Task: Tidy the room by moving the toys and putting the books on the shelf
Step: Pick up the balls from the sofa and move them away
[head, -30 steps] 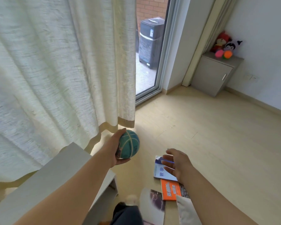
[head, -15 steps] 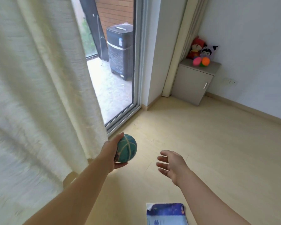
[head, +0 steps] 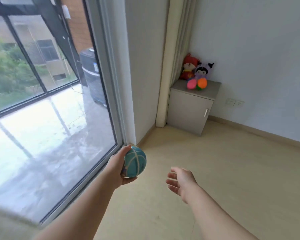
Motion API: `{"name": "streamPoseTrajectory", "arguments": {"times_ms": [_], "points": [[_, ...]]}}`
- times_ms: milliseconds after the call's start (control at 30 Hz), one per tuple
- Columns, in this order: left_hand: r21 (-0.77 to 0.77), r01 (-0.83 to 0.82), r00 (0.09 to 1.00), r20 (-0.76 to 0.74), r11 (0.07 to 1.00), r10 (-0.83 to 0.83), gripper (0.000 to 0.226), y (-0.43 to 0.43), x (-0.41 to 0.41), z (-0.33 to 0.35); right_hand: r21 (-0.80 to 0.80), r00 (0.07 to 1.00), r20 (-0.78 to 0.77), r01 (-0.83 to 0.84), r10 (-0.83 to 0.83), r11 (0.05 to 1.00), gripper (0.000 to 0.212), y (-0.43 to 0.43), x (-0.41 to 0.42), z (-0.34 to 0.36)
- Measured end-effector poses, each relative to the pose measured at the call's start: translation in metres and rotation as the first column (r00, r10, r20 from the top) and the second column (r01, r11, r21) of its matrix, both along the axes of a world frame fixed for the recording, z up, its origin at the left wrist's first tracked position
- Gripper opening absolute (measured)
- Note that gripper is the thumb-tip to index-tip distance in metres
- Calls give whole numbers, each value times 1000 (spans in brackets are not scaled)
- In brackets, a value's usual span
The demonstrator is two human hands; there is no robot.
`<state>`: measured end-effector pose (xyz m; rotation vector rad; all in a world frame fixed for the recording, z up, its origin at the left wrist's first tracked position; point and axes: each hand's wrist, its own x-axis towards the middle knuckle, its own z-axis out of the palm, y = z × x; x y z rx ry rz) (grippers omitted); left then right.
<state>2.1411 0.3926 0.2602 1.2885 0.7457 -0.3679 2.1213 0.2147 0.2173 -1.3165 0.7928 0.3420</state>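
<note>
My left hand [head: 119, 168] grips a small teal ball [head: 135, 164] with pale stripes, held out in front of me above the floor by the glass door. My right hand [head: 180, 183] hangs empty to the right of it, fingers apart. Across the room a grey cabinet [head: 189, 108] stands in the corner. On its top sit a red plush toy [head: 189, 67], a purple plush toy [head: 203, 71], a pink ball [head: 191, 84] and an orange ball [head: 202, 83]. No books are in view.
A tall sliding glass door [head: 50, 118] fills the left, with a white frame and a wall pillar [head: 142, 66] beside it. A folded curtain [head: 175, 54] hangs next to the cabinet. Pale wooden floor [head: 223, 170] stretches between me and the cabinet.
The view has swung up and toward the corner: the curtain on the left and the books on the floor have left the frame, and the cabinet looks nearer. The ball stays in my left hand.
</note>
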Motion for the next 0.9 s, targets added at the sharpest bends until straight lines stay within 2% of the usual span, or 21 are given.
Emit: {"name": "streamPoseTrajectory", "arguments": {"times_ms": [200, 333, 600, 667, 800, 900], "points": [[-30, 12, 1000, -17, 999, -12, 33, -71, 155, 6, -32, 998, -4, 60, -60, 998, 9, -90, 146, 12], [-24, 35, 999, -28, 999, -35, 52, -107, 248, -4, -28, 997, -30, 68, -69, 997, 11, -133, 230, 8], [-78, 56, 998, -32, 995, -59, 58, -178, 472, -22, -49, 988, -26, 154, -155, 987, 8, -206, 432, -4], [-57, 88, 995, -43, 995, -90, 55, -202, 525, -15, -30, 987, -37, 155, -156, 987, 11, -222, 482, 3], [1, 160, 987, -22, 987, -160, 31, -254, 611, -8, 5, 984, -46, 175, -174, 985, 15, -262, 558, 6], [31, 200, 980, -6, 979, -200, 29, -291, 670, -6, -7, 974, -79, 211, -211, 977, 14, -299, 611, -1]]}}
